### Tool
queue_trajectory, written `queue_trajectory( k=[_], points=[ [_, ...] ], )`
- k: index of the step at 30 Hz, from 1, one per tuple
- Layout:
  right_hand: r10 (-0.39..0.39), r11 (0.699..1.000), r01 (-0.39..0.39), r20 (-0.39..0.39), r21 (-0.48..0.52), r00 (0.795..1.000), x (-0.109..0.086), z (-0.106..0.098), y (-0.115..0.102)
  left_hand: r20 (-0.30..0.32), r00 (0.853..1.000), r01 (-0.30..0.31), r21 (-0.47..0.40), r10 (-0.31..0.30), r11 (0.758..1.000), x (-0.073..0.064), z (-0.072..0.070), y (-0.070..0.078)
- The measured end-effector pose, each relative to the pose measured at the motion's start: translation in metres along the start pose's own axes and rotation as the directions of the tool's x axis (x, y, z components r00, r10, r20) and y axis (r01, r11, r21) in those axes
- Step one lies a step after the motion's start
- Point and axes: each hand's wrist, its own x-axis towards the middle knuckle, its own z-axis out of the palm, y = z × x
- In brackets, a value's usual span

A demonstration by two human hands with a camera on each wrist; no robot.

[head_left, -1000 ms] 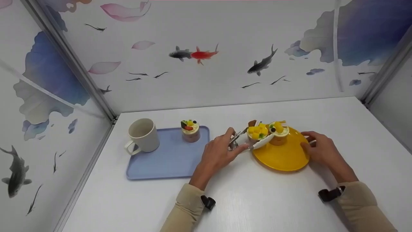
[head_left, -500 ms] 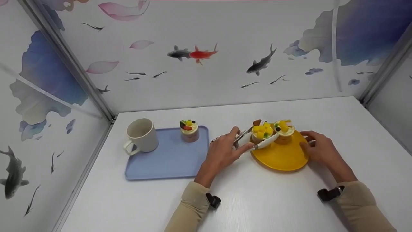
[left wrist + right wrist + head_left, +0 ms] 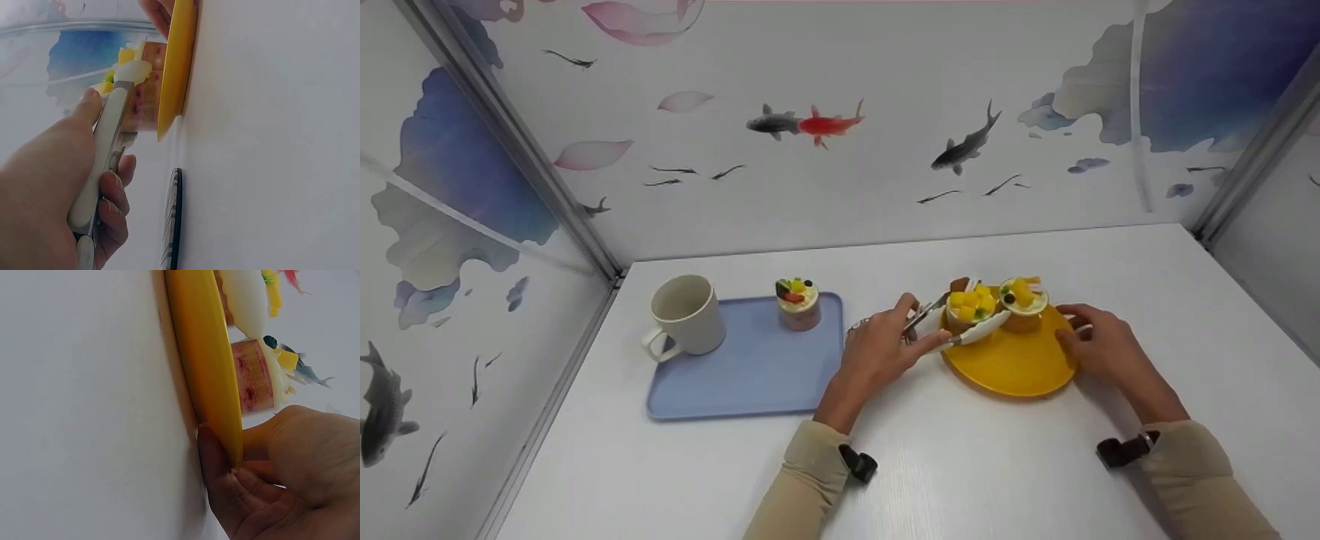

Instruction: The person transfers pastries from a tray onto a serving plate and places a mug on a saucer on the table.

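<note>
A fruit-topped cupcake (image 3: 970, 309) sits on the left part of the yellow plate (image 3: 1020, 375), between the white tips of the tongs (image 3: 108, 135) gripped by the left hand (image 3: 876, 351). The right hand (image 3: 1102, 345) pinches the plate's right rim. Beside it on the plate stands a second cupcake (image 3: 1024, 298). Leftward on the worktop (image 3: 945, 465), a blue tray (image 3: 750, 382) bears a third cupcake (image 3: 798, 309), with a mug (image 3: 686, 321) at its left end.
</note>
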Motion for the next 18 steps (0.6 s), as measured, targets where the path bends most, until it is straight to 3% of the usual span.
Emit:
queue_trajectory(
  k=[10, 18],
  points=[
    [-0.013, 1.0, 0.013, 0.009, -0.011, 1.0, 0.0011, -0.0013, 0.0003, 0.01, 1.0, 0.019, 0.022, -0.019, 1.0, -0.0033, 0.0033, 0.0007],
    [-0.01, 1.0, 0.011, 0.012, -0.009, 1.0, -0.0001, -0.0009, -0.0012, 0.02, 0.999, 0.033, -0.036, -0.032, 0.999, -0.0057, 0.0012, 0.0018]
  ],
)
